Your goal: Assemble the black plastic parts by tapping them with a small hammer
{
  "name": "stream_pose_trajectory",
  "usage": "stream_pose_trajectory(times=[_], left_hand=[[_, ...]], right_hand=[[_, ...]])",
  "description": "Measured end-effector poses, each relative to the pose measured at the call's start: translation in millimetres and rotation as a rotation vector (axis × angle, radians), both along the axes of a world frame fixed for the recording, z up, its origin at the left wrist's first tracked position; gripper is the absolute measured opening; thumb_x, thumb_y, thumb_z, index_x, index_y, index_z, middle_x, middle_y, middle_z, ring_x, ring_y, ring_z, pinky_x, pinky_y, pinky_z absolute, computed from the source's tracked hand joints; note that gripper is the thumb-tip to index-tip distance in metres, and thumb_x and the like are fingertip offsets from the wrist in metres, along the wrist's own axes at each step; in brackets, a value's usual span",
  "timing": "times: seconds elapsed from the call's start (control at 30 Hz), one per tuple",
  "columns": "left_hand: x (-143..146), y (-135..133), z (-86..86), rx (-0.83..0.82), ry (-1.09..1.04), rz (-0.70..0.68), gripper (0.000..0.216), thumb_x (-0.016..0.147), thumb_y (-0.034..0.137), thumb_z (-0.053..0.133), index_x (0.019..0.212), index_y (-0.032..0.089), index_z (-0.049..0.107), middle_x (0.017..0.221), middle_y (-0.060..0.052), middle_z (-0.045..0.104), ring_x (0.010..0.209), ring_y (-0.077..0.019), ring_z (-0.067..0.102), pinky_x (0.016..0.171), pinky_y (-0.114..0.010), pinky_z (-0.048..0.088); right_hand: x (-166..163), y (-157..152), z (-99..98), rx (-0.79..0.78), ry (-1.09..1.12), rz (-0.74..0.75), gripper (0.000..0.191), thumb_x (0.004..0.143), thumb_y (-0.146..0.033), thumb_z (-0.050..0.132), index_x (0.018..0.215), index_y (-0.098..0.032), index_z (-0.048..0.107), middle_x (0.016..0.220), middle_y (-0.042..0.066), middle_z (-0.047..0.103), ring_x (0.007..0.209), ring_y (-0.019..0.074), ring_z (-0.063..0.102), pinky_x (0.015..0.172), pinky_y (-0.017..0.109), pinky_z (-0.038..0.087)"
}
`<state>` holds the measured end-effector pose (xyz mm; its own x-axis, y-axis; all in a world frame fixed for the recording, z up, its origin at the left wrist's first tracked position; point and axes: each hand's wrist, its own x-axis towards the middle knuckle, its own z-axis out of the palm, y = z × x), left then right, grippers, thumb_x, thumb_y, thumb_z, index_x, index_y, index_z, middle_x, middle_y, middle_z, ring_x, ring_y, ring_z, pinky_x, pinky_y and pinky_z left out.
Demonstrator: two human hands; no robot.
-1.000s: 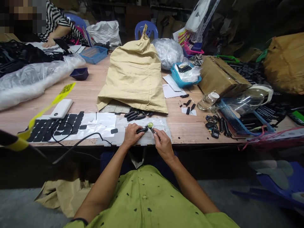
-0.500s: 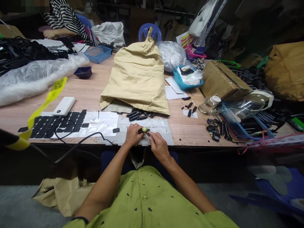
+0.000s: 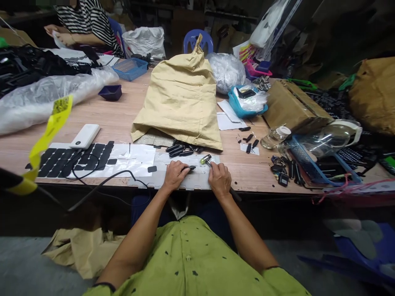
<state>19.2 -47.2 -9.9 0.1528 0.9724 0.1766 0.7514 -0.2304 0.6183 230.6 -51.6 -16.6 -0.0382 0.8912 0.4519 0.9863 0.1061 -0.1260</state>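
My right hand (image 3: 219, 180) is wrapped round the handle of a small hammer (image 3: 205, 159), whose metal head has a yellow-green face. The hammer head stands above the grey sheet (image 3: 197, 181) at the table's front edge, its dark handle end jutting out behind my hand. Between the fingers of my left hand (image 3: 174, 176) is a small slim black piece (image 3: 191, 167), held low over the same sheet; its exact kind I cannot make out. Just beyond the hands, several similar black pieces (image 3: 182, 151) lie heaped at the mouth of a tan sack (image 3: 177, 98).
To the left are a white power bank (image 3: 85, 136) with a cable and a sheet of black stickers (image 3: 57, 163). A glass jar (image 3: 273, 139), keys (image 3: 279, 168), a blue basket (image 3: 319, 166) and a cardboard box (image 3: 293, 102) stand right. Across the table sits a person in stripes (image 3: 88, 18).
The hammer has swung from beside my left hand to the right, and my right hand now grips it knuckles up. My left hand stays nearly in place with the black piece.
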Motion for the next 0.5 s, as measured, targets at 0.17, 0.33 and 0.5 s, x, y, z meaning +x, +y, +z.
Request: stream_pose_trajectory(times=[0.17,0.33,0.5], left_hand=[[-2,2,0.2,-0.010,0.002,-0.003,0.025,0.097,0.033,0.051,0.097,0.025,0.075,0.089,-0.005,0.068,0.093,-0.0236,0.057,0.086,-0.039,0.043],[-8,-10,11.9,0.040,-0.076,-0.089,0.021,0.093,0.036,0.057,0.092,0.024,0.073,0.086,-0.005,0.069,0.089,-0.0234,0.057,0.086,-0.040,0.045],[-20,-62,7.4,0.159,-0.055,-0.212,0.016,0.085,0.035,0.064,0.090,0.024,0.073,0.092,-0.008,0.068,0.093,-0.0260,0.058,0.089,-0.044,0.047]], right_hand=[[-6,-2,-0.2,0.003,-0.038,-0.018,0.027,0.093,-0.018,0.049,0.112,-0.020,0.068,0.090,0.007,0.056,0.084,0.0217,0.047,0.069,0.031,0.033],[-6,-2,2.1,-0.023,-0.021,-0.019,0.027,0.093,-0.017,0.048,0.113,-0.020,0.067,0.090,0.007,0.055,0.086,0.0223,0.046,0.069,0.031,0.033],[-8,-2,1.0,-0.020,-0.025,-0.019,0.027,0.092,-0.018,0.048,0.113,-0.021,0.066,0.090,0.007,0.055,0.086,0.0226,0.046,0.069,0.032,0.033]])
